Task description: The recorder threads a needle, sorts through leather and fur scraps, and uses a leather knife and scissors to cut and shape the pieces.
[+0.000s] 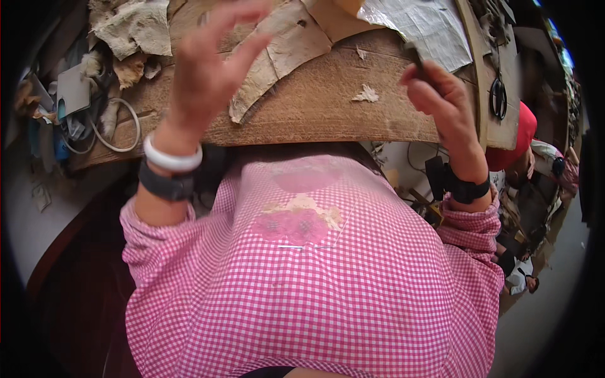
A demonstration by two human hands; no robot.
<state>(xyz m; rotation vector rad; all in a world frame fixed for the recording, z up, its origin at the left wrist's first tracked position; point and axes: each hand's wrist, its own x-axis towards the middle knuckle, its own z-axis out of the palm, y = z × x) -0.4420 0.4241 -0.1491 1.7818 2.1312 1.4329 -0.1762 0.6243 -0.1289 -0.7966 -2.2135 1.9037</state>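
My left hand (205, 75), smeared by motion, is raised over the left part of the wooden table (328, 116). Its fingers are spread and hold nothing that I can see. At the right, my right hand (446, 101) is closed around a short, dark, bar-shaped tool (413, 55), whose tip points up and left. The tool's lower part is hidden in the fist. Between the hands lies a pale, stiff hide piece (296, 47) with a ragged edge, partly behind my left hand. A shiny whitish sheet (428, 31) lies just beyond the tool.
Another pale hide piece (132, 28) lies at the far left, near a white cable loop (137, 123) and clutter. A small torn scrap (365, 94) sits mid-table. Black-handled scissors (498, 99) are past the wooden strip at right. Beyond is a red rounded thing (520, 135).
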